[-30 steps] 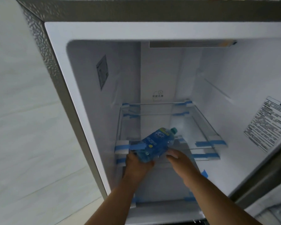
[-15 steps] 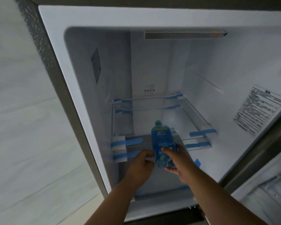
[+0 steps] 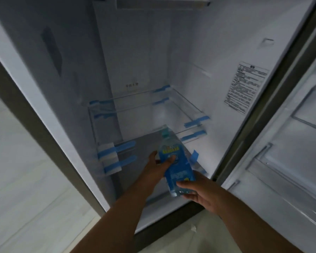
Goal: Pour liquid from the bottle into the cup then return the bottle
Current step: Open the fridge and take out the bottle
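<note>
Both forearms reach into the open fridge (image 3: pixel 226 42): left hand (image 3: pixel 156 168) wraps the blue-labelled bottle (image 3: pixel 175 161) mid-body, thumb across the label, right hand (image 3: pixel 202 193) cups its base with fingers curled under, bottle tilted cap-away at the fridge's front edge.

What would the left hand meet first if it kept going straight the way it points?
Probably the grey shelf beyond the left hand and the bottle it holds; depth is unclear.

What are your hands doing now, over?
Left hand and right hand both grip the bottle. Bottle tilted, cap on, at the open fridge. Nothing blocking.
</note>
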Available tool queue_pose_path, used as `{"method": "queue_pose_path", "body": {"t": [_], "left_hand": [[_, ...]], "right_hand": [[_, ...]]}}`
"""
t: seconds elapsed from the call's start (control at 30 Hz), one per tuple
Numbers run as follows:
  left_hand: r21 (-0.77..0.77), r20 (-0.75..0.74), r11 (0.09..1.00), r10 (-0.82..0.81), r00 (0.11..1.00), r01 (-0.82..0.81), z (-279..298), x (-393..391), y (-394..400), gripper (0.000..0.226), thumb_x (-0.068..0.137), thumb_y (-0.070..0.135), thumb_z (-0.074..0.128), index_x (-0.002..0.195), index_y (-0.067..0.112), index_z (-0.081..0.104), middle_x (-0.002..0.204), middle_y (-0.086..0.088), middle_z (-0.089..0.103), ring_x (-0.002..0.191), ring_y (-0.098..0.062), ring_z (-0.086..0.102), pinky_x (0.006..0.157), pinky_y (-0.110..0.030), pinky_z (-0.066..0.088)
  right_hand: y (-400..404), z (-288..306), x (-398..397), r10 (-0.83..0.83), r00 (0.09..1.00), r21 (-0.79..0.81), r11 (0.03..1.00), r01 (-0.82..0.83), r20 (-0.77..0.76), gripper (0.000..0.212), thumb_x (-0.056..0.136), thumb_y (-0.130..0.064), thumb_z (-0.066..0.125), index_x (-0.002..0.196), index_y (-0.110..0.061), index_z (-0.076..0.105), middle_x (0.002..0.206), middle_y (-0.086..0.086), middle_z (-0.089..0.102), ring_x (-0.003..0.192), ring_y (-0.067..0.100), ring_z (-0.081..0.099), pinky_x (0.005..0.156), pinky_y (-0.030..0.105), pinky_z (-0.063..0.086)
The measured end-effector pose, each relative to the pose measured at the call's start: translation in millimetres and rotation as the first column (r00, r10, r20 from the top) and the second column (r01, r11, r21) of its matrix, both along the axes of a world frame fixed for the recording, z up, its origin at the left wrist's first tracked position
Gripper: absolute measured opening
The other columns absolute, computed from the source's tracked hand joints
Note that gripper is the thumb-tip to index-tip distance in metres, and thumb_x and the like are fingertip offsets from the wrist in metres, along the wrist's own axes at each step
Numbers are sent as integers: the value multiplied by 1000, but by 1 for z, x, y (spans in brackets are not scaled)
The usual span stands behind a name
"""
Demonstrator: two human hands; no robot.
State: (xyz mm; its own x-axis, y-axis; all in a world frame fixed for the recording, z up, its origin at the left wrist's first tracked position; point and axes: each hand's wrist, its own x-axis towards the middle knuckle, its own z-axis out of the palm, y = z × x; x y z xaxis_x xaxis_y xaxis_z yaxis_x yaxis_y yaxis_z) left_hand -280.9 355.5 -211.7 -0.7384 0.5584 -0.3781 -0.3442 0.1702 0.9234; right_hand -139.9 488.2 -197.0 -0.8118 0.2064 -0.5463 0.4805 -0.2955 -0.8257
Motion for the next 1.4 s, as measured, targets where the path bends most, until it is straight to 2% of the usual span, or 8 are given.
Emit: {"method": "queue_pose_path", "body": {"t": [0.1, 0.23, 0.37, 0.57, 0.9, 1.1, 1.2, 1.4], "left_hand": [[46, -8, 991, -125, 992, 126, 0, 18, 2, 79, 78, 46, 82, 146, 24, 48, 137, -5, 68, 113, -17, 70, 73, -17, 60], [116, -90, 969, -209, 974, 219, 9, 38, 6, 60, 81, 22, 88, 131, 28, 56, 129, -3, 70, 116, -21, 71, 84, -29, 64], [62, -292, 948, -281, 914, 312, 31, 53, 13, 71, 71, 25, 97, 131, 28, 58, 125, 4, 73, 114, -15, 73, 94, -45, 63], [-36, -502, 886, -416, 758, 463, 76, 85, 17, 78, 73, 22, 94, 139, 22, 53, 126, 8, 69, 114, -7, 71, 86, -28, 64], [-108, -528, 763, -587, 614, 637, 108, 183, 10, 90, 62, 28, 93, 142, 19, 52, 128, 5, 72, 115, -10, 73, 84, -28, 64], [-131, -514, 581, -732, 447, 803, 102, 267, 25, 77, 66, 21, 92, 134, 22, 56, 123, 6, 74, 112, -13, 74, 81, -30, 65], [-138, -521, 453, -790, 324, 881, 97, 308, 42, 84, 65, 26, 94, 139, 19, 55, 126, 4, 74, 113, -17, 75, 85, -39, 66], [-104, -524, 142, -849, 67, 984, 97, 387, 77, 77, 64, 27, 94, 133, 29, 59, 119, 15, 75, 113, -11, 74, 80, -27, 64]], "right_hand": [[-4, -9, 30, -23, 999, -15, 1000, 22, -45, 63, 81, 0, 80, 136, -19, 55, 123, 7, 74, 114, 24, 71, 97, 42, 57], [-6, -13, 64, -123, 986, 88, 987, 133, -110, 75, 76, 13, 79, 137, -22, 53, 122, 2, 74, 116, 21, 70, 92, 39, 58], [-7, -5, 86, -228, 953, 143, 955, 259, -201, 75, 75, 15, 79, 136, -20, 54, 122, 2, 73, 117, 23, 69, 93, 37, 58], [-8, 14, 116, -282, 933, 272, 901, 338, -225, 73, 74, 0, 88, 133, -31, 58, 126, -12, 70, 113, 15, 71, 99, 44, 58], [-48, 25, 235, -448, 850, 297, 802, 519, -276, 76, 77, -2, 87, 139, -31, 53, 131, -17, 65, 105, 7, 73, 90, 36, 62], [-84, 20, 338, -664, 714, 289, 655, 699, -223, 81, 77, -9, 89, 142, -35, 50, 131, -24, 61, 111, 8, 68, 92, 37, 61], [-101, 17, 381, -769, 600, 263, 545, 796, -221, 81, 77, -6, 88, 142, -36, 51, 132, -23, 60, 111, 10, 69, 94, 41, 61], [-134, 26, 444, -929, 303, 313, 230, 922, -210, 85, 75, -3, 86, 144, -37, 49, 136, -20, 60, 108, 8, 71, 96, 42, 60]]}}
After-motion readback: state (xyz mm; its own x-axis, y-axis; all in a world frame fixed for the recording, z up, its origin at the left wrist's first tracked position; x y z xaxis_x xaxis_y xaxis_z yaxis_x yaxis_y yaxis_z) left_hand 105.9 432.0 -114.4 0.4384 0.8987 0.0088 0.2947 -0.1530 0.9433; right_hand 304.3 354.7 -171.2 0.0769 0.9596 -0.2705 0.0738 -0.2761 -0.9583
